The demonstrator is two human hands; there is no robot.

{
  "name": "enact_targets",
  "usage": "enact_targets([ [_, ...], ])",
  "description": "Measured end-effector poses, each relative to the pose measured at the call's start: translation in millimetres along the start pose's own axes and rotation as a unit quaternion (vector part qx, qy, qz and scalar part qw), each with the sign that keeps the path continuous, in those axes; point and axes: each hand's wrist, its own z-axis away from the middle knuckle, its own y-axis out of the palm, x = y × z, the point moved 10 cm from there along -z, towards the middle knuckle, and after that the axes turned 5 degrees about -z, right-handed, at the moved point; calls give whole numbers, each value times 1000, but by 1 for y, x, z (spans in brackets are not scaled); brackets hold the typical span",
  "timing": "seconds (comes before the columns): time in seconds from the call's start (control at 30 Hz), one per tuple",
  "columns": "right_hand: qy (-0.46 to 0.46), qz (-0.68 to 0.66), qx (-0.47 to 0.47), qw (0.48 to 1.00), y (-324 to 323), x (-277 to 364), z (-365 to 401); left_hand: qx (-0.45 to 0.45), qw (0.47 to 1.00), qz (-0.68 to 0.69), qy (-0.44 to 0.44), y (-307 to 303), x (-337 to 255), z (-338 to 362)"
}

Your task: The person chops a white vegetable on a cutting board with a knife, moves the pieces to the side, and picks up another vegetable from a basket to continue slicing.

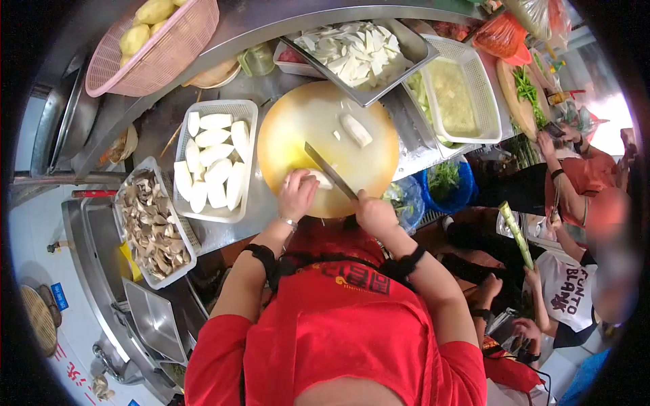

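We're looking straight down at 2 hands working on a round, yellowish cutting board [281, 128]. The left hand [296, 195] has its fingers bent and bunched together, clamped over 1 end of a peeled white piece [321, 178] that lies flat on the board, right under those fingertips. The right hand [376, 213] has its fingers wrapped tight around the handle of a knife [330, 170], and the blade slants away from them, past the left fingertips. It's right by the free end of the piece, but we can't tell if the edge has bitten in. Farther ahead of both sets of fingers there's 1 more peeled chunk [355, 130], with a little white scrap [336, 135] beside it. Off to the left of the left fingers we've got a white basket [250, 145] of peeled pieces, then a basket of mushrooms [184, 227] further out. Beyond the board, ahead of the fingers, a metal tray [409, 47] holds white slices. Well to the right of the right fingers, we spot a blue basin [472, 186] with greens, and past that another person's hand [533, 277] gripping a long green stalk [516, 233].
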Motion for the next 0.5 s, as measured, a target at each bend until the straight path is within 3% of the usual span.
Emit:
enact_targets([
  [0.5,37,-11,58,998,-12,1,-5,-13,1000,-15,-3,0,3,1],
])
